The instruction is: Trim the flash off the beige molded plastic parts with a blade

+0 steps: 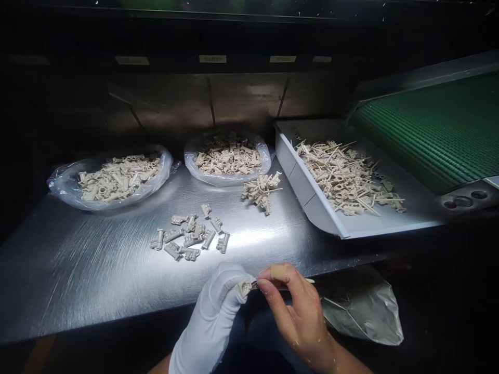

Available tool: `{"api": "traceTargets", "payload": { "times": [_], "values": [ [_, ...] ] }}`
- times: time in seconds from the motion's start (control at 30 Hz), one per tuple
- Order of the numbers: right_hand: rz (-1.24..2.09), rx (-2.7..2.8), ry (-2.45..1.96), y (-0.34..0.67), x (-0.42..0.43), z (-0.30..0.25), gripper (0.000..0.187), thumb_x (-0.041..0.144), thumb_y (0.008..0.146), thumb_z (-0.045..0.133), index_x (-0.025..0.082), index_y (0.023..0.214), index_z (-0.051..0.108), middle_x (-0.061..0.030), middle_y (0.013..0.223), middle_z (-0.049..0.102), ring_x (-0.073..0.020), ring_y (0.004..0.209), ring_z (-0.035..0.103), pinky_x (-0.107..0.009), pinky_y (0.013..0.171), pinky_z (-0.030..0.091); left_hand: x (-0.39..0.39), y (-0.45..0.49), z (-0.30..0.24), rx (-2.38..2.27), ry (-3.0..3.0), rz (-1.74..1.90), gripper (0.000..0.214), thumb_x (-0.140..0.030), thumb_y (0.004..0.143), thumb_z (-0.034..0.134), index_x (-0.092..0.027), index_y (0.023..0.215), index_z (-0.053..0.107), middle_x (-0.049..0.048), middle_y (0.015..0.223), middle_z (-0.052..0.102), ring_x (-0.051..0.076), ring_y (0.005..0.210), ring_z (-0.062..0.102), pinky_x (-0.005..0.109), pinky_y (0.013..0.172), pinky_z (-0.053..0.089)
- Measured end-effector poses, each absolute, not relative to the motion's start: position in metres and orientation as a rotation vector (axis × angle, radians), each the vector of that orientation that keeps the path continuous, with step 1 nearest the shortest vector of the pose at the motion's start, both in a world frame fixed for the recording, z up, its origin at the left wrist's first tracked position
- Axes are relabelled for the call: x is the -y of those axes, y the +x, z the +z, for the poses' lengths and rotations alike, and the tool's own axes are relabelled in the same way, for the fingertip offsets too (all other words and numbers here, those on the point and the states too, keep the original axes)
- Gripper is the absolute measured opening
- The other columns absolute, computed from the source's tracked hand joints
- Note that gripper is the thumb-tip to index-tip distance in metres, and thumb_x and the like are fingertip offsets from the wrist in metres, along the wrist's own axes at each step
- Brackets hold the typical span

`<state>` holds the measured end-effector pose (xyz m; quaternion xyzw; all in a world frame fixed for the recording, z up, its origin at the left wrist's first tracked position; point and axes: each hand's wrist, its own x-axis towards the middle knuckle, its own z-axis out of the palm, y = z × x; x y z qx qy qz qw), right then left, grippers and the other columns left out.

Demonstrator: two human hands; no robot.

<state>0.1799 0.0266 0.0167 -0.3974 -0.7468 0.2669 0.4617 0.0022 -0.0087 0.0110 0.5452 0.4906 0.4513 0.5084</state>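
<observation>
My left hand [210, 311], in a white glove, is shut on a small beige moulded plastic part [244, 287] just past the front edge of the steel table. My right hand [292, 311] is bare, with a tan strip of tape on one finger. It pinches a thin metal-bladed tool [260, 283] whose tip meets that part. A loose group of several similar beige parts [189, 236] lies on the steel table [97, 265] beyond my hands. The fingers hide part of the tool.
Two clear plastic-lined bowls [117, 179] [228, 158] hold beige parts. A white tray [312, 195] with sprued parts stands on the right, beside a green conveyor belt [429, 124]. A small sprued cluster [261, 192] lies on the table. A grey plastic bag [362, 306] hangs below the front edge.
</observation>
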Motion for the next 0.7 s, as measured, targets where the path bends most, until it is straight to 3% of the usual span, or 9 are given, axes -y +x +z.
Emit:
{"api": "traceTargets", "payload": {
  "times": [0.3,0.7],
  "values": [
    [0.538,1.926,-0.867,0.184,-0.028,0.024,0.013,0.006,0.099,0.06,0.02,0.098,0.06,-0.001,0.08,0.069,-0.0169,0.069,0.062,-0.031,0.065,0.047,0.008,-0.006,0.011,-1.219,1.446,1.029,0.021,-0.029,0.108,0.048,-0.03,0.099,0.068,-0.0004,0.104,0.065,0.019,0.1,0.062,0.027,0.095,0.048],
    [1.034,1.844,-0.864,0.189,-0.034,0.032,0.013,0.017,0.101,0.061,0.021,0.089,0.062,0.0013,0.077,0.066,-0.0129,0.068,0.064,-0.022,0.063,0.05,0.01,-0.006,0.006,-1.053,1.247,0.934,0.025,-0.034,0.108,0.048,-0.028,0.093,0.068,-0.0011,0.096,0.058,0.017,0.092,0.057,0.027,0.093,0.048]
  ]
}}
